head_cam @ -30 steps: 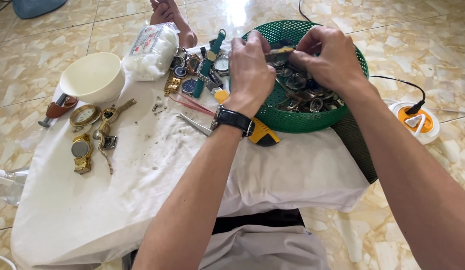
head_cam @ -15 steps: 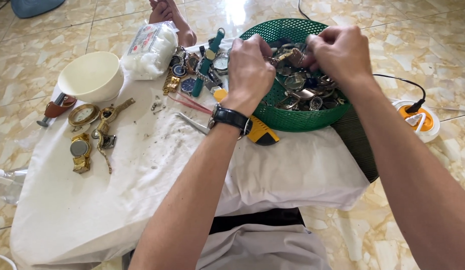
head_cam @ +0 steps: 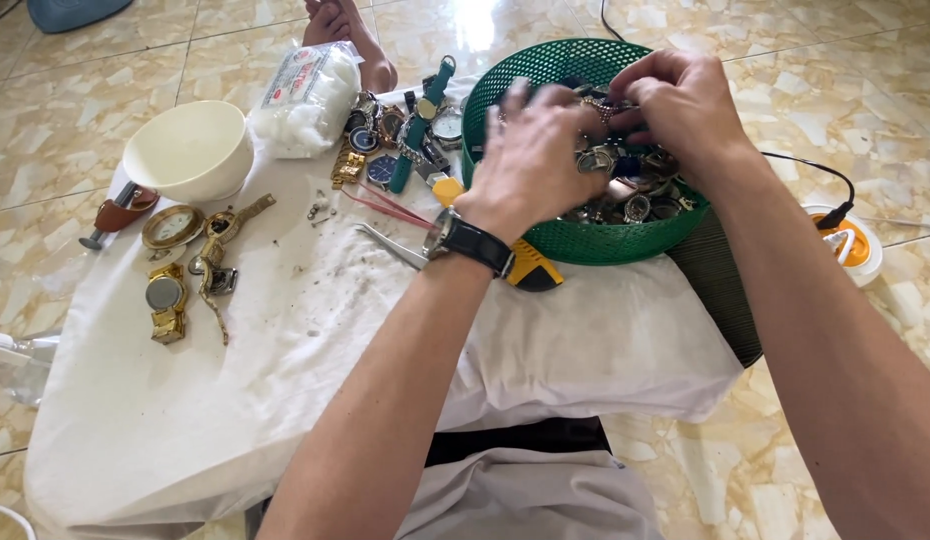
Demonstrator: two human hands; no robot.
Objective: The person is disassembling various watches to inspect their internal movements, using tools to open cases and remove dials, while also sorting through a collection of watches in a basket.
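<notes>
Watch (head_cam: 607, 108) pinched between my left hand (head_cam: 533, 160) and right hand (head_cam: 675, 105) | both closed on it | above green basket (head_cam: 505, 85) of watches.

A white bowl (head_cam: 188, 152) sits on the white cloth (head_cam: 315, 350). Beside it lies a bag of cotton (head_cam: 307, 98). A gold watch (head_cam: 166, 305) lies near the cloth's left edge. On the floor sits an orange and white plug box (head_cam: 847, 243).
</notes>
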